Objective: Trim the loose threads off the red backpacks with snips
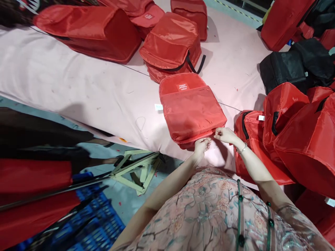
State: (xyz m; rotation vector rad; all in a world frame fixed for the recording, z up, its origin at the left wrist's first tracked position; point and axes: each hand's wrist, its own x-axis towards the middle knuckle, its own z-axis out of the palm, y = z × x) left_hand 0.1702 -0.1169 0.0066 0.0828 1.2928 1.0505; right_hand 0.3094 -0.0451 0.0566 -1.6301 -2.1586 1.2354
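Note:
A red fabric bag (192, 111) lies flat on the pink-covered table in front of me. It has a label patch near its far end and a white tag (158, 107) sticking out on its left. At its near edge my left hand (202, 145) is closed, fingertips pinched together. Close beside it on the right, my right hand (224, 135), with a bracelet at the wrist, is also pinched, by the bag's near right corner. Whatever the fingers hold is too small to make out.
More red bags (172, 40) stand along the far side of the table (110, 94). Red bags (309, 139) and black bags (285, 69) pile up on the right. Below left are blue plastic crates (96, 223) and a cream metal stand (138, 170).

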